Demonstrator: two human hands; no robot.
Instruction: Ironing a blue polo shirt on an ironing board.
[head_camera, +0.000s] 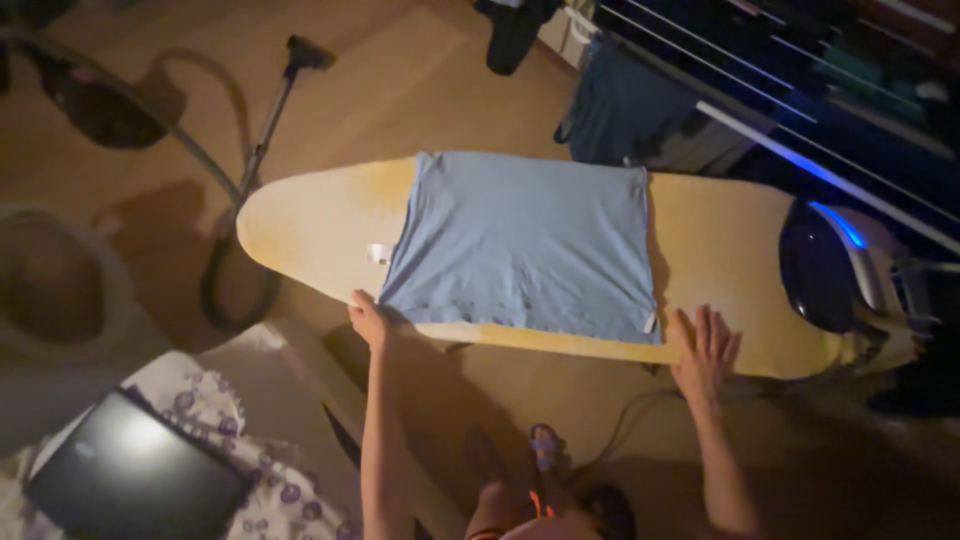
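A light blue garment (520, 240) lies spread flat across the middle of a yellow ironing board (320, 225). My left hand (367, 317) rests at the board's near edge, touching the garment's near left corner with its fingers curled. My right hand (706, 352) lies flat and spread on the board's near edge, just right of the garment's near right corner, holding nothing. A small white tag (379, 254) sticks out at the garment's left side.
A dark iron on its station (835, 265) sits at the board's right end. A vacuum hose and tube (250, 170) lie on the wooden floor at the left. A drying rack with dark clothes (640, 100) stands behind. A closed laptop (135, 480) rests on a patterned cloth at bottom left.
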